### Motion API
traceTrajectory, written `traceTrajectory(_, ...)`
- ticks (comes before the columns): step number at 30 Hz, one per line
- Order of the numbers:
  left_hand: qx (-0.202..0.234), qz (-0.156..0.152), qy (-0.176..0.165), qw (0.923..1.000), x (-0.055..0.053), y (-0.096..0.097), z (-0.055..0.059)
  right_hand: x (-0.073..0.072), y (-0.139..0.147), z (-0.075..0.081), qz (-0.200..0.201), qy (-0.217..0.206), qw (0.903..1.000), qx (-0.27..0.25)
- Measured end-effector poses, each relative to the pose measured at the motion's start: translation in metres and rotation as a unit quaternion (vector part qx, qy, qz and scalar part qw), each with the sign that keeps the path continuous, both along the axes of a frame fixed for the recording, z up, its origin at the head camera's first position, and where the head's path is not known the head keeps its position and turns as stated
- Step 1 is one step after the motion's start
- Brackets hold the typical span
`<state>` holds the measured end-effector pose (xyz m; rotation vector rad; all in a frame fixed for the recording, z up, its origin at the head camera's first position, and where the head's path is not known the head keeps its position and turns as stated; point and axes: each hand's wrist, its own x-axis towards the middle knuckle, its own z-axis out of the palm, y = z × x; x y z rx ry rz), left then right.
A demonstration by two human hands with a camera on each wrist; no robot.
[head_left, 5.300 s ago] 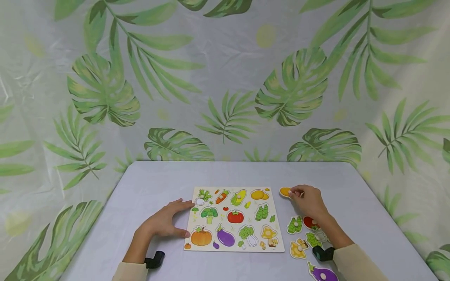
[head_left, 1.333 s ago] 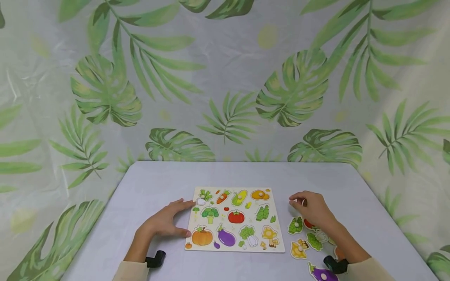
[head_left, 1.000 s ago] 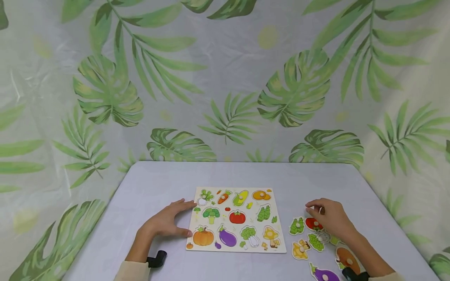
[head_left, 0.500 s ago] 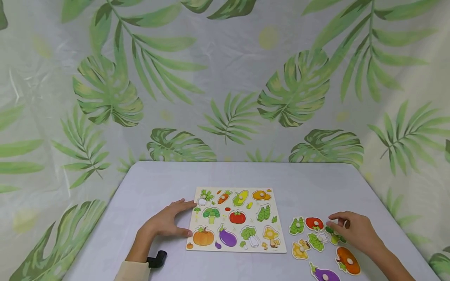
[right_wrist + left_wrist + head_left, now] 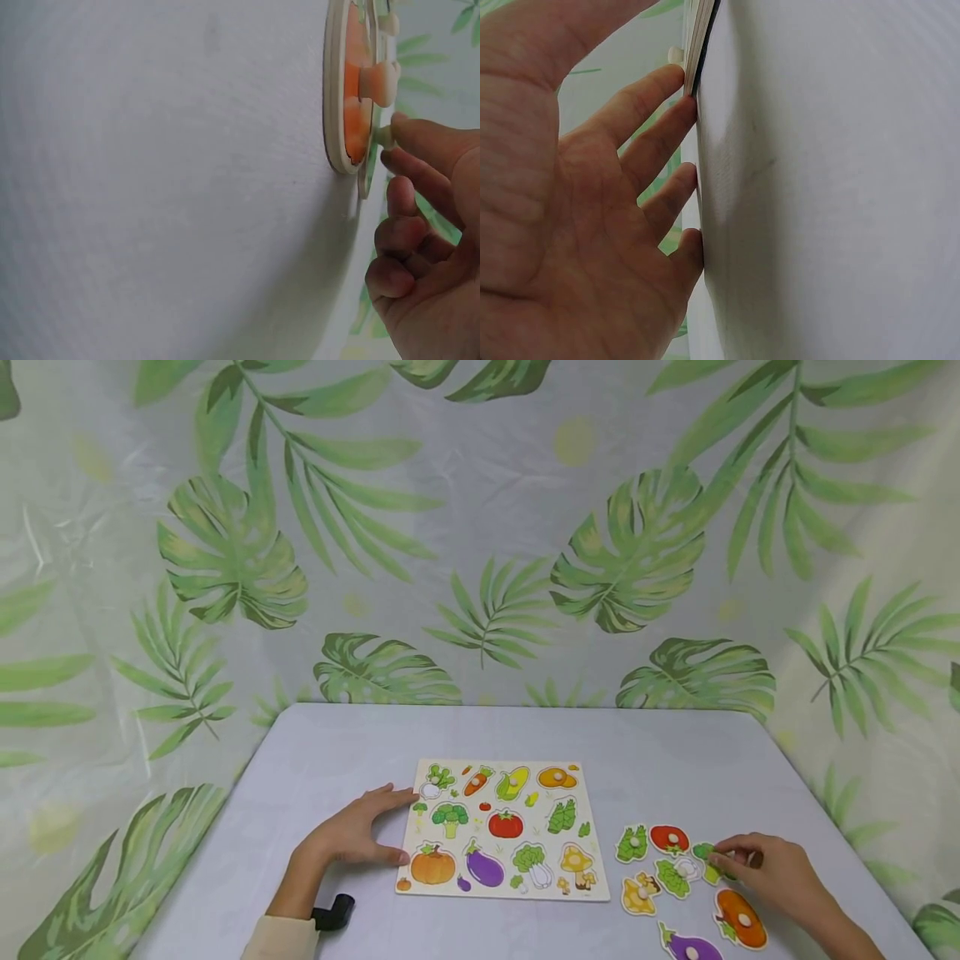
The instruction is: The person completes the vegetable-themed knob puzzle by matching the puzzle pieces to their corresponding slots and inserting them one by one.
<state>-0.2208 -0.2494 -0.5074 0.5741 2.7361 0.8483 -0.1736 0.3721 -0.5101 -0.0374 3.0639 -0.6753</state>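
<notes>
The left hand (image 5: 348,831), spread, touches the puzzle board (image 5: 536,818); the right hand (image 5: 772,870) pinches the knob (image 5: 385,136) of the broccoli piece (image 5: 702,851), right of the board. Probably light and stiff, it should lift best there.

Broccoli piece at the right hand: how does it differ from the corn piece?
The broccoli piece is off the puzzle board, while the corn piece sits in its slot.
The broccoli piece is green; the corn piece is yellow with a green husk.
The right hand pinches the broccoli piece, partly covering it in the head view; the corn piece is untouched and uncovered.
Both have a knob.
</notes>
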Motion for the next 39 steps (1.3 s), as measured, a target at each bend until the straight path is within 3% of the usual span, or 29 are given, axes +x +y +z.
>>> traceTrajectory(9, -0.007, 0.005, -0.005, 1.0000, 0.000, 0.000, 0.000, 0.005, 0.001, -0.005, -0.006, -0.018, 0.9998, -0.009)
traceTrajectory(20, -0.007, 0.012, -0.008, 0.9999, -0.001, 0.001, -0.002, 0.006, -0.001, 0.000, -0.003, 0.022, 0.9997, -0.014)
traceTrajectory(28, -0.009, 0.009, -0.003, 0.9999, 0.002, 0.001, 0.002, -0.001, -0.014, 0.009, 0.000, 0.029, 0.9991, -0.030)
traceTrajectory(39, -0.007, 0.008, -0.006, 0.9999, 0.001, 0.002, 0.003, -0.017, -0.051, 0.013, 0.040, 0.056, 0.9953, -0.068)
